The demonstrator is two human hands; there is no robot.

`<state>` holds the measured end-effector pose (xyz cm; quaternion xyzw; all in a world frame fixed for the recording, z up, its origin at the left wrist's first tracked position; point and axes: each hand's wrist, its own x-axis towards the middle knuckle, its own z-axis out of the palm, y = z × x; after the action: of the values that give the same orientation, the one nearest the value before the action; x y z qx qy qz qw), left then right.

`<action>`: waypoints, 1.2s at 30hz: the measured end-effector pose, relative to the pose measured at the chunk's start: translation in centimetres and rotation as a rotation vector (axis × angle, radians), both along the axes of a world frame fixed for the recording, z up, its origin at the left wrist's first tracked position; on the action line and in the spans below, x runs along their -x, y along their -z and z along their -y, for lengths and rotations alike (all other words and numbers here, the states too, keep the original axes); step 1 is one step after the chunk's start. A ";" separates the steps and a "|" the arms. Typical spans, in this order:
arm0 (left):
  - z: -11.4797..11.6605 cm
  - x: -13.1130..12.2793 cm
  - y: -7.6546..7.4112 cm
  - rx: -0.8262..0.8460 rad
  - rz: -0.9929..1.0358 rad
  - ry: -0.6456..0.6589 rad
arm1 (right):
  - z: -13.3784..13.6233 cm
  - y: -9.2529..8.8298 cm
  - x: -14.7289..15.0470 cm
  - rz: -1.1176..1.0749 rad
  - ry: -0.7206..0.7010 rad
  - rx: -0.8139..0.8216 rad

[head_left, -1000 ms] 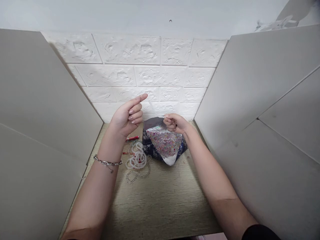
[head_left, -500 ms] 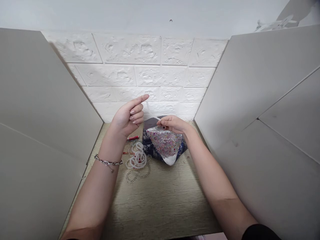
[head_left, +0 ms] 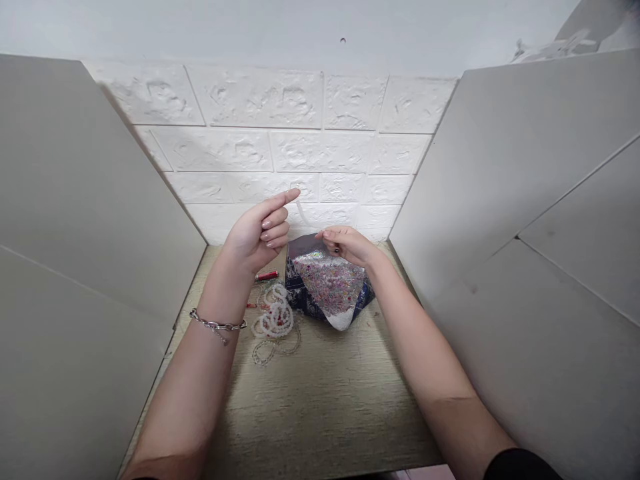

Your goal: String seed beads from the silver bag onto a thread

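Observation:
My left hand (head_left: pixel 263 230) is raised, thumb and forefinger pinched together, the other fingers curled. From its fingertips hangs a thin pale strand (head_left: pixel 302 213), faint against the white wall, slanting down towards my right hand (head_left: pixel 346 244). That hand is pinched closed above a heap of small multicoloured beads (head_left: pixel 333 283); whatever lies between its fingertips is too small to make out. The beads lie in a shiny, pale-lined spread wrapping, resting on a dark blue patterned cloth or bag (head_left: pixel 299 301). White and clear bead strings (head_left: pixel 274 320) lie coiled below my left hand.
A red pen-like object (head_left: pixel 267 275) lies left of the blue cloth. Pale grey panels (head_left: pixel 90 200) (head_left: pixel 500 187) stand on both sides of the wooden tabletop (head_left: pixel 320 393), and a white brick-patterned wall (head_left: pixel 295 150) closes off the back. Something pink (head_left: pixel 425 473) shows at the front edge.
My right fingertips have moved slightly up and right, and their pinch looks tighter. The pale strand hangs at a slightly different slant. My left hand has barely moved.

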<state>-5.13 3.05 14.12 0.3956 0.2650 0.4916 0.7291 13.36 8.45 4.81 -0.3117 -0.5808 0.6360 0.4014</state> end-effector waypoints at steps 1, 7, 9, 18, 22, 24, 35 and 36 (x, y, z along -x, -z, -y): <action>0.0 0.0 0.0 0.000 0.002 0.001 | 0.0 0.0 0.0 -0.005 0.001 -0.011; 0.0 -0.1 0.0 0.014 0.005 0.009 | 0.0 0.0 0.0 0.089 -0.018 -0.088; 0.0 -0.2 0.0 0.012 0.006 0.007 | -0.1 -0.1 0.0 0.131 -0.004 -0.099; 0.3 -0.2 -0.2 -0.023 -0.034 0.000 | 0.1 -1.0 -0.5 0.332 -0.033 -0.182; 0.9 -0.4 -0.1 -0.123 -0.174 0.028 | 0.8 -2.2 -0.9 0.605 -0.077 -0.256; 1.2 -0.6 -0.1 -0.173 -0.257 0.038 | 1.1 -2.6 -0.9 0.745 -0.060 -0.287; 1.7 -1.2 -0.1 -0.238 -0.357 0.019 | 1.5 -3.0 -0.6 0.948 -0.104 -0.324; 1.8 -1.2 -0.2 -0.235 -0.349 0.014 | 1.5 -2.9 -0.6 0.954 -0.108 -0.326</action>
<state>-3.93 1.29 14.33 0.5589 0.3252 0.4381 0.6245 13.99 6.98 7.75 -0.4704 -0.8065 0.3436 0.1012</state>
